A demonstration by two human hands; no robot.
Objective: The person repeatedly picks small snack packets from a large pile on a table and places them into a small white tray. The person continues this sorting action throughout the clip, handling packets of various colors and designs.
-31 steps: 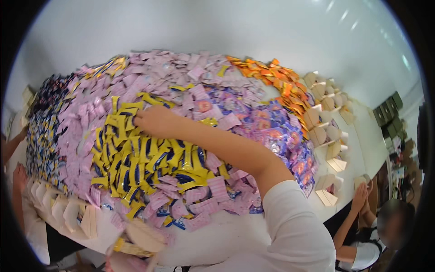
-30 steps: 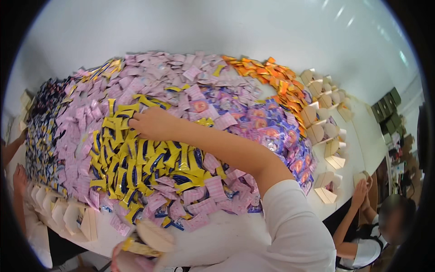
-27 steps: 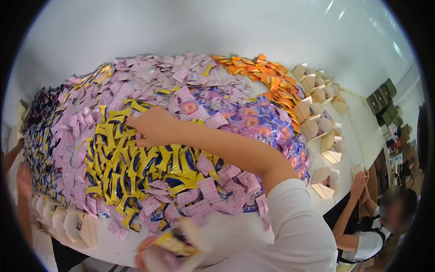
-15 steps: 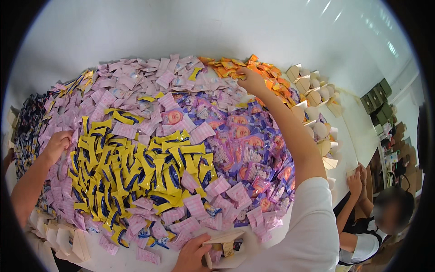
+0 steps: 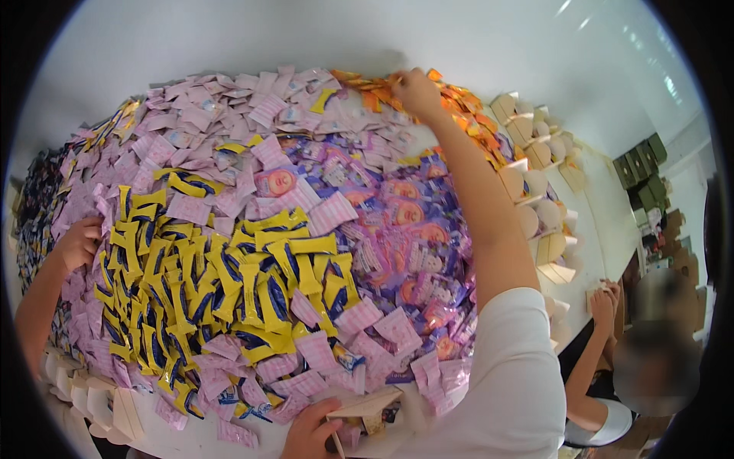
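At the lower middle, my left hand (image 5: 312, 432) grips an open cream paper box (image 5: 367, 404) by its side. A few small packets show inside the box. My right arm, in a white sleeve, stretches over the pile to its far edge. There my right hand (image 5: 417, 93) has its fingers closed at the orange packets (image 5: 459, 107), with a bit of orange at the fingertips. Between the hands lie yellow and dark blue packets (image 5: 229, 279), purple packets (image 5: 409, 214) and pink striped packets (image 5: 332, 214).
Another person's hand (image 5: 76, 243) reaches into the pile from the left. Cream paper boxes stand in rows at right (image 5: 539, 210) and lower left (image 5: 95, 405). A co-worker's hands (image 5: 604, 298) are at the table's right edge. A white wall (image 5: 252, 38) rises behind the pile.
My right hand has lifted slightly and moved away from me at the orange packets. The view has shifted a little. My left hand keeps its hold on the box.
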